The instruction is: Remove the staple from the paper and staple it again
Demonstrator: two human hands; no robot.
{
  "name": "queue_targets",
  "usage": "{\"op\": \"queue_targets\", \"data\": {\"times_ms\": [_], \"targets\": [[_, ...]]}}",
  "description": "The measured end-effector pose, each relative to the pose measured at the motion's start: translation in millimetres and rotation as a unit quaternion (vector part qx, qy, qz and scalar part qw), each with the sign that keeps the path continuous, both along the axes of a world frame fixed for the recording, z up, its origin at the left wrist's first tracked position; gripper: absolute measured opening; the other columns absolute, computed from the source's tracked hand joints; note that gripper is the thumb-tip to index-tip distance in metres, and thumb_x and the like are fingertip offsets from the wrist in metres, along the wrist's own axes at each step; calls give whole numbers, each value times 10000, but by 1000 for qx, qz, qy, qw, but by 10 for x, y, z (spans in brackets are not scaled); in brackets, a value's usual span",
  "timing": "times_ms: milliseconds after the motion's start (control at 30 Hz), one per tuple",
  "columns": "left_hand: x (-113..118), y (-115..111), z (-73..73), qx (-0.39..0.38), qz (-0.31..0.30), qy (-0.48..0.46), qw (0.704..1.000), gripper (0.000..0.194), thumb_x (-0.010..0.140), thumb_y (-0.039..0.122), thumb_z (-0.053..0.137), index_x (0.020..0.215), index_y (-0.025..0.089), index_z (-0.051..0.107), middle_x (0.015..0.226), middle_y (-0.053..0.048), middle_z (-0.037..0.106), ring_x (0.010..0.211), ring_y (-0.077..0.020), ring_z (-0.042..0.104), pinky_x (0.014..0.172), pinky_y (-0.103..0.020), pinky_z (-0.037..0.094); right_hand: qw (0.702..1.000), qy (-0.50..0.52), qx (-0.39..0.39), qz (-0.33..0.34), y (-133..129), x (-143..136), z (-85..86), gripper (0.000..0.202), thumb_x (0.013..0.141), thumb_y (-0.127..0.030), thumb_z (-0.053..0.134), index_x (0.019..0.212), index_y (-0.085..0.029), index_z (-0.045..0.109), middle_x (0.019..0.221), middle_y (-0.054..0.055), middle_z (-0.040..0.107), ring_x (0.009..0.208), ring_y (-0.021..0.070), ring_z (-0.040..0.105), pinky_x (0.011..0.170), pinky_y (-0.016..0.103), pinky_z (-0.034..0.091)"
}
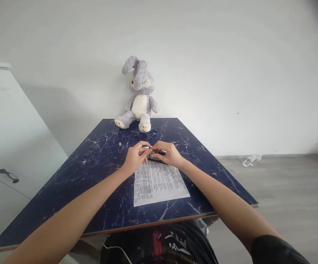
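Observation:
A black stapler [158, 160] lies across the top part of a printed sheet of paper [160, 183] on the table, partly covered by my fingers. My right hand [168, 154] is closed around the stapler from the right, thumb and fingers bent onto it. From the left, my left hand [136, 156] meets it, its fingertips together at the stapler's left end and touching the right fingertips. What the left fingertips pinch is too small to make out. A small greyish piece [120, 144], perhaps a strip of staples, lies on the table left of my hands.
The table [92, 183] has a dark blue marbled top. A grey plush rabbit [141, 97] sits at its far edge against the wall. A white cabinet [15, 146] with a dark handle stands at left. Clear plastic packaging [251, 159] lies on the floor at right.

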State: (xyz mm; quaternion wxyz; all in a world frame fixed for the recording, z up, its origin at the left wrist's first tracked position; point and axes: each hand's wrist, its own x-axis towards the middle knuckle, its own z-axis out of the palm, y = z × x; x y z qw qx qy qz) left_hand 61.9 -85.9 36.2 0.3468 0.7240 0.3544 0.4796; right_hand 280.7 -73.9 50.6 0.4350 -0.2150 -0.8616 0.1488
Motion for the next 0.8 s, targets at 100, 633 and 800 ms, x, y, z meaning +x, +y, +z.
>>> {"op": "queue_targets", "data": {"times_ms": [100,633,800], "targets": [[18,-9,-6,-4,-2,8,1000,354,968,552,648,1119,233,624,778,-23,775,493,-173,668,492,-276,488,1000,15,6,-18,-28,-27,-1,240,1051,-420,656,1073,-213,775,945,79,713,788,195,661,727,346,579],[-1001,867,-242,23,331,509,794,352,997,284,507,1190,158,773,1206,-208,716,1141,-393,658,965,-492,530,907,-170,-107,-371,955,1172,-481,108,747,-108,721,739,-176,805,921,57,773,818,216,725,865,309,598],[-964,860,-205,61,297,500,811,312,956,134,489,1109,155,761,1041,-156,742,997,-307,705,923,-394,535,902,-222,-95,-356,957,1101,-499,206,855,-96,672,946,-150,850,1093,131,725,1055,279,677,1060,391,505]]}}
